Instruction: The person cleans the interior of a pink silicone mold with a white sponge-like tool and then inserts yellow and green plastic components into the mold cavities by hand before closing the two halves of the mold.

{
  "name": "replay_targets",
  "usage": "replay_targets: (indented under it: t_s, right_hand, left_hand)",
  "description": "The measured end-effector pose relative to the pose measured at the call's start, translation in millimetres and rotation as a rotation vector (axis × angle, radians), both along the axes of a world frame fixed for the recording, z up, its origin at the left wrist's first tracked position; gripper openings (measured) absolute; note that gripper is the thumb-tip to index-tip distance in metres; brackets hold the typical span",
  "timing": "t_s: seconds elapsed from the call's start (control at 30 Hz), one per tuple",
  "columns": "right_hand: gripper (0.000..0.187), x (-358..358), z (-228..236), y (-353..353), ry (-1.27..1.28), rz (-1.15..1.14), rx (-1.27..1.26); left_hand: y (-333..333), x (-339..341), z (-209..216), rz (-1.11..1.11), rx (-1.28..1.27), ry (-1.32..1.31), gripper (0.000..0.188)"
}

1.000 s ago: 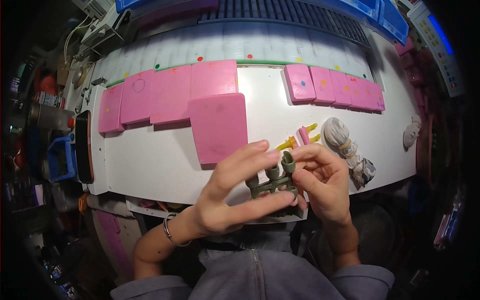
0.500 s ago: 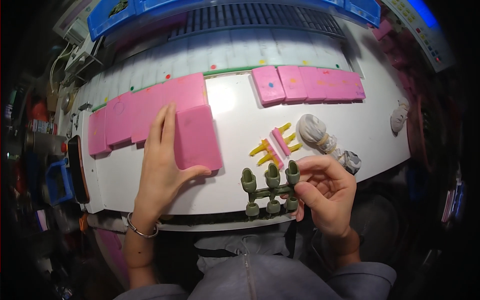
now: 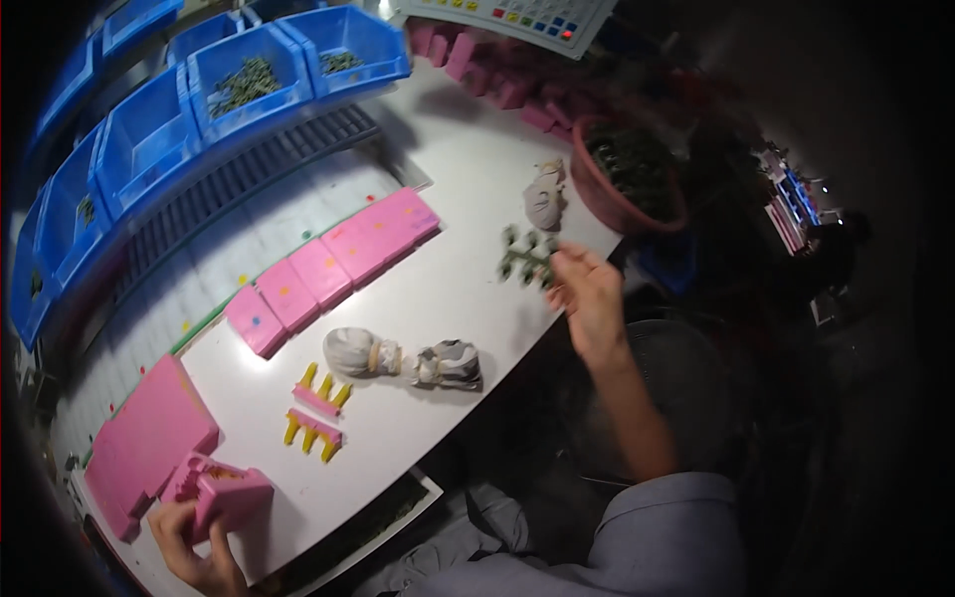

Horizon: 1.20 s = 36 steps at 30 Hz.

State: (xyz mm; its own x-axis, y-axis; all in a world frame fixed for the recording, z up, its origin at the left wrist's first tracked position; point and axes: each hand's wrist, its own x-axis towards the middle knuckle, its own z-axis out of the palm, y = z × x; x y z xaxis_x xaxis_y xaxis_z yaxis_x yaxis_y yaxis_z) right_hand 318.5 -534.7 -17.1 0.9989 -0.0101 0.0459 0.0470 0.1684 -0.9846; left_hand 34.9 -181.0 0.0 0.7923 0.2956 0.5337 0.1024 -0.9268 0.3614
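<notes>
At the table's lower left, my left hand (image 3: pixel 194 557) grips a pink mould block (image 3: pixel 244 496) between thumb and fingers. The block is tilted, and a side with hollows and yellowish marks shows. My right hand (image 3: pixel 595 298) pinches a dark green moulded piece (image 3: pixel 524 261), with several small cups on a branched stem, over the table's right edge; it is blurred. A tied cloth bundle (image 3: pixel 542 202) lies just beyond it. Two pink inserts with yellow prongs, an upper one (image 3: pixel 316 400) and a lower one (image 3: pixel 316 428), lie mid-table beside another tied bundle (image 3: pixel 358 352).
Pink blocks line the left (image 3: pixel 149 430) and middle (image 3: pixel 323 277) of the table. Blue bins (image 3: pixel 149 149), some with green pieces, stand behind a slatted rack (image 3: pixel 239 204). A reddish tub (image 3: pixel 597 199) of green pieces sits at the right, below a button panel (image 3: pixel 542 20).
The view has swung to the right. My right hand has carried the green piece rightward toward the tub. My left hand, earlier laid on a flat pink block, now grips a tilted one.
</notes>
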Motion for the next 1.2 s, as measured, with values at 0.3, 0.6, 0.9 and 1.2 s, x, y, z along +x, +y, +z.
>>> replay_targets:
  t_s: [0.3, 0.6, 0.9, 1.2]
  right_hand:
    - [0.020, 58.4, 32.1, -80.1, -0.299, -0.315, -0.335]
    - [0.018, 152.4, 10.3, -112.1, -0.510, -0.597, -0.687]
    - [0.012, 146.7, -14.5, -102.5, -0.757, -0.674, -1.118]
    - [0.021, 144.3, -50.2, -68.0, -0.473, -0.379, -1.559]
  left_hand:
    - [-13.7, 3.3, 14.9, 0.048, -0.566, 0.103, 0.009]
    - [-8.5, -0.5, 22.7, -0.025, -0.157, 0.231, 0.051]
    - [-14.0, -0.4, 2.2, -0.146, -0.546, 0.324, 0.090]
    - [-19.7, 1.9, -0.1, -0.230, -0.664, 0.410, 0.103]
